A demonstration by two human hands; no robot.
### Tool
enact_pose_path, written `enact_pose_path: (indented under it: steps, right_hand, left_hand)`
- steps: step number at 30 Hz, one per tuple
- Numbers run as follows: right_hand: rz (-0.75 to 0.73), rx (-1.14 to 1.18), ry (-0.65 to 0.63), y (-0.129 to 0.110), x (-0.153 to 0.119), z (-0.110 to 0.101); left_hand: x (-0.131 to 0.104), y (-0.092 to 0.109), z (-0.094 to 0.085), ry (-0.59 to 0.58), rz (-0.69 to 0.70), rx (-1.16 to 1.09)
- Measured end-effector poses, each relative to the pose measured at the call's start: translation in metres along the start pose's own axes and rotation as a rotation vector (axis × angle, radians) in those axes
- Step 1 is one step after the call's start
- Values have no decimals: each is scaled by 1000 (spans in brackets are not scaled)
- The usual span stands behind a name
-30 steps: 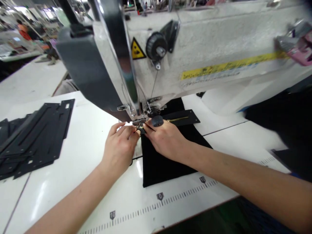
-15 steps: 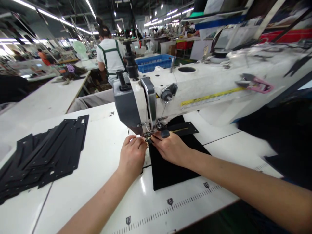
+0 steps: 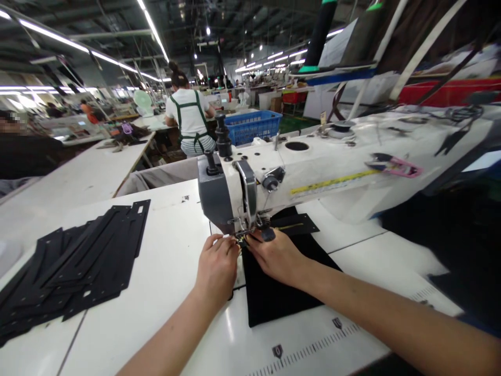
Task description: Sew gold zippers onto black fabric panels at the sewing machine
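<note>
Under the needle end of a white sewing machine [image 3: 250,201] lies a black fabric panel [image 3: 282,290], its near corner flat on the table. My left hand [image 3: 219,263] is closed, fingertips pinching the panel's left edge beside the presser foot. On the other side of the foot, my right hand [image 3: 276,256] is closed too, thumb and fingers gripping the fabric by the needle. A narrow black strip [image 3: 311,223] with a yellowish line pokes out behind my right hand. Fingertips and needle are partly hidden at the foot.
On the left is a pile of black cut strips [image 3: 94,256] with small holes. Pink-handled snips [image 3: 399,164] rest on the machine arm. A ruler scale [image 3: 305,342] marks the table's front edge. Beyond stand a blue crate [image 3: 254,128] and a person in a green-strapped apron [image 3: 191,115].
The camera view has tipped up, so the machine and table sit lower in the picture. Both hands keep their hold by the presser foot; the panel shows little visible movement.
</note>
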State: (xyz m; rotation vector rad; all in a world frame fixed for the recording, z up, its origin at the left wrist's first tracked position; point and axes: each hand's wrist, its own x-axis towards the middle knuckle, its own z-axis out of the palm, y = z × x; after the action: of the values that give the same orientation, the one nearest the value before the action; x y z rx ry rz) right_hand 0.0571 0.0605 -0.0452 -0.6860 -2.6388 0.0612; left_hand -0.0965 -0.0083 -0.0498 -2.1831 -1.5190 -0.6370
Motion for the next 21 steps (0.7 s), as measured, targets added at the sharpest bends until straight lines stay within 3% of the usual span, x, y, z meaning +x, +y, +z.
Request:
enact_pose_path:
  steps: [9, 13, 17, 19, 21]
  right_hand:
    - [-38, 23, 114, 0, 4, 5]
    - [-9, -2, 51, 14, -2, -5]
    - [143, -143, 10, 28, -37, -27]
    - [144, -175, -3, 19, -64, -37]
    - [50, -160, 32, -4, -91, -44]
  left_hand:
    - [2, 0, 4, 69, -29, 11]
    - [3, -3, 1, 44, -62, -24]
    - [-1, 2, -22, -17, -79, -59]
    - [-9, 10, -39, -39, -80, -113]
    - [-20, 20, -54, -60, -77, -182]
